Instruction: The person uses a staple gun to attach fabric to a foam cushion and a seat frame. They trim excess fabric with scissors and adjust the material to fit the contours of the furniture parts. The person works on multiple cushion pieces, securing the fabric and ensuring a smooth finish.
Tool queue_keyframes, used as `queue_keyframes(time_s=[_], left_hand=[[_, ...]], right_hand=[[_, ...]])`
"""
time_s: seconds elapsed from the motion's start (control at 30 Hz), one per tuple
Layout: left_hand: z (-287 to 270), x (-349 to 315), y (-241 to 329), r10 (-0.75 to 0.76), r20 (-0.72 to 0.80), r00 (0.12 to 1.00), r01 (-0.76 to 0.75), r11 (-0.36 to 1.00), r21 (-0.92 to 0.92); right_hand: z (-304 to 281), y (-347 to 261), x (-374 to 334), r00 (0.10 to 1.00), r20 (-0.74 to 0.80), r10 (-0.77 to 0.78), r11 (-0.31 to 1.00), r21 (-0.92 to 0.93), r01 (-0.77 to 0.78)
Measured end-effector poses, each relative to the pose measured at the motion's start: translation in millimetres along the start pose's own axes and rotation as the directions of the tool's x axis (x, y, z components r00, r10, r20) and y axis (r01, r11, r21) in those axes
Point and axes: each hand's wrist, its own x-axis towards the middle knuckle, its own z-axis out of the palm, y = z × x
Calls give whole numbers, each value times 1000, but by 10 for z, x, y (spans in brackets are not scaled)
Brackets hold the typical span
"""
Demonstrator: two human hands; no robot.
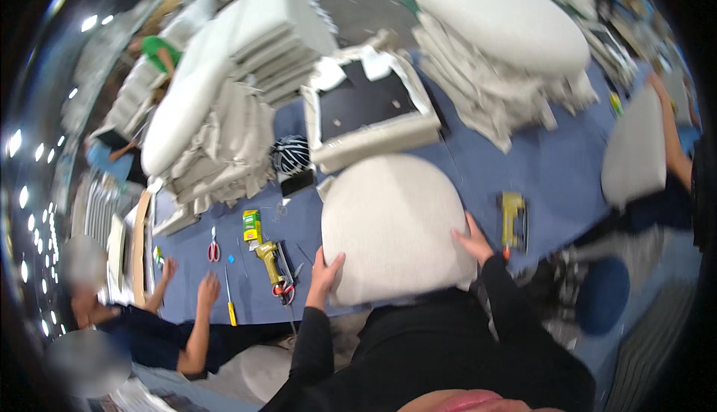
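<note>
A cream fabric-covered seat cushion [396, 225], rounded at its far end, is held between my two hands at the table's near edge. My left hand [323, 276] grips its left side, thumb on top and fingers partly hidden beneath. On its right side, my right hand [472, 240] closes the same way, thumb over the fabric. Left of the cushion lies an olive staple gun [272, 266] with a red-handled part beside it. Another olive staple gun [512, 222] rests to the right. Just beyond the cushion sits an upturned seat panel [366, 106] with a dark underside and pale fabric edges.
Cushion stacks stand at the far left [280, 31] and far right [508, 31] of the blue table [553, 166]. Red-handled scissors [213, 250], a yellow-handled screwdriver [231, 311], a green-yellow box [252, 225] and a phone [297, 182] lie leftward. Co-workers flank me; the right one holds a cushion [635, 147].
</note>
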Motion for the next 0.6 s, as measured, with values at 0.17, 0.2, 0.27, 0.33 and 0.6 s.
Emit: queue_keyframes(time_s=[0.17,0.2,0.27,0.33,0.6], left_hand=[[-59,-606,1163,28,26,999,-28,1000,5],[-114,-682,1299,-64,89,994,71,994,-85],[-79,-856,1783,-135,255,957,182,969,-169],[-72,-1039,2093,-137,332,933,244,919,-309],[36,-1481,3012,526,-432,733,-542,835,96]], right_hand=[[-978,-784,-5,925,237,-296,940,244,238],[-1254,-1123,-65,903,275,-329,927,277,253],[-1676,-1795,-201,838,225,-496,868,166,469],[-2010,-2159,-247,799,179,-575,812,7,583],[-1258,-2923,-676,724,-113,-681,692,225,686]])
